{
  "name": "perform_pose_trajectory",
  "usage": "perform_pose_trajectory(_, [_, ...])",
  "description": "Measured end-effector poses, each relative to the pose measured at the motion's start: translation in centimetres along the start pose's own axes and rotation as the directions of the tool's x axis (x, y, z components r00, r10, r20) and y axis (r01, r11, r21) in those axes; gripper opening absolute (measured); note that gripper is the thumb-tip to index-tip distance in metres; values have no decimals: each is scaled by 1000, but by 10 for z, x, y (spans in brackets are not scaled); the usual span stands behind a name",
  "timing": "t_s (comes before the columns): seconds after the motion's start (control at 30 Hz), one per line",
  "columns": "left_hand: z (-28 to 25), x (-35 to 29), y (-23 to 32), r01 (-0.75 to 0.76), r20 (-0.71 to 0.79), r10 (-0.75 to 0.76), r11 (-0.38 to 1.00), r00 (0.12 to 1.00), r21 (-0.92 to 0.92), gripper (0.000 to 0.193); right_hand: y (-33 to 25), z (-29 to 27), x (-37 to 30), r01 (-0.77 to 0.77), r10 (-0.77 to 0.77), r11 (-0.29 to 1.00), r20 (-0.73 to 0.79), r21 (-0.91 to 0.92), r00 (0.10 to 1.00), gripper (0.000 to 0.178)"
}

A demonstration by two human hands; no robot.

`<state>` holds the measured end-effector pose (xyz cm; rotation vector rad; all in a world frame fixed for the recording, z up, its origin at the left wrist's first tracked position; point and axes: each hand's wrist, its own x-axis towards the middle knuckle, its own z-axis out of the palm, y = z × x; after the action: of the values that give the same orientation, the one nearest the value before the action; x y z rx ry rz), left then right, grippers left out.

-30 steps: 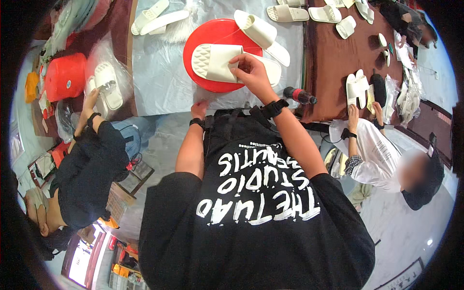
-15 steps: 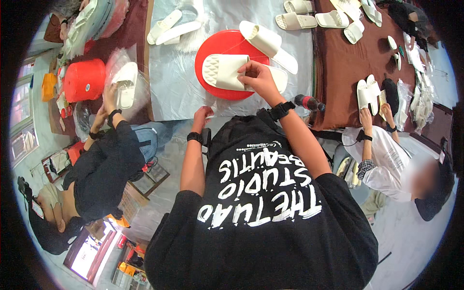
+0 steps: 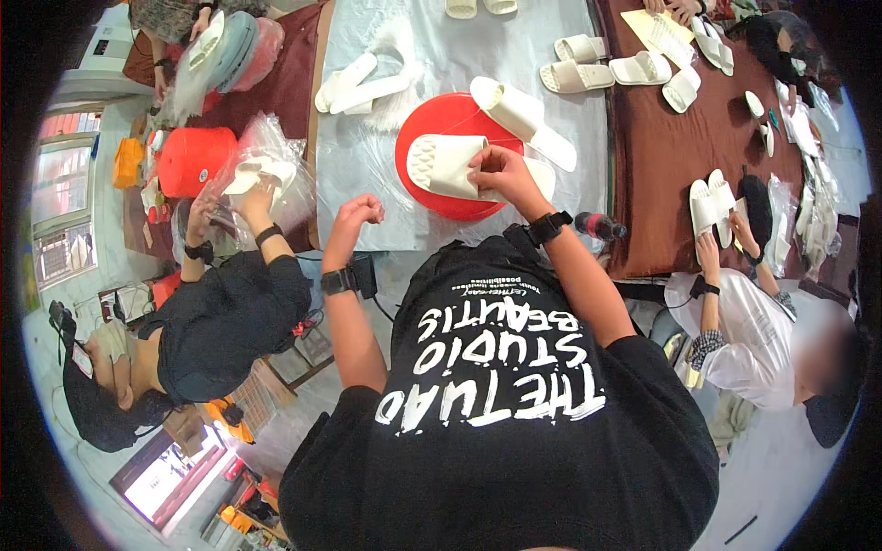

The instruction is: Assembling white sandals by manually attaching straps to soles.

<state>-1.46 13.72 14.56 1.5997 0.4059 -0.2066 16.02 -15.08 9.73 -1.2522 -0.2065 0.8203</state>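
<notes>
A cream slide sandal [image 3: 447, 165] lies on a round red stool top [image 3: 420, 197], its patterned toe end pointing left. My right hand [image 3: 508, 177] is closed in a pinch at the inner edge of its strap. Whether the fingertips hold only the strap or also something small is hidden. A second cream slide sandal [image 3: 505, 106] rests across the far right rim of the stool, its heel end extending past it. My left hand [image 3: 354, 220] is held above the table's near edge, left of the stool, fingers curled closed. What they hold, if anything, cannot be made out.
Cream slides [image 3: 354, 84] lie at the far left beside white fluffy material [image 3: 395, 55]. More slides [image 3: 577, 75] lie far right. A dark bottle [image 3: 600, 226] stands near my right wrist. Co-workers handle slides on both sides, the left one [image 3: 260, 179] in clear plastic.
My left hand has moved left, away from the stool, and its fingers are curled tighter. My right hand stays at the sandal's strap. The whole view has shifted slightly.
</notes>
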Motion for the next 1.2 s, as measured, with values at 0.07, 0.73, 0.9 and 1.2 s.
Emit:
perform_pose_trajectory(0.07, [0, -7, 34, -33, -11, 33, 999, 999, 20, 17, 1, -4, 2, -29, 28, 999, 29, 25, 999, 19])
perform_pose_trajectory(0.73, [16, -44, 172, -758, -256, 728, 531, 637, -378, 24, -10, 15, 25, 80, 6, 959, 302, -272, 953, 19])
perform_pose_trajectory(0.9, [24, -32, 181, -724, -407, 650, 688, 642, -43, 16, -9, 16, 30, 71, 16, 958, 297, -279, 955, 18])
perform_pose_trajectory(1.2, [9, -19, 152, -713, -545, 593, 701, 593, -12, 13, -17, 17, 28, 251, -103, 832, 306, -494, 946, 18])
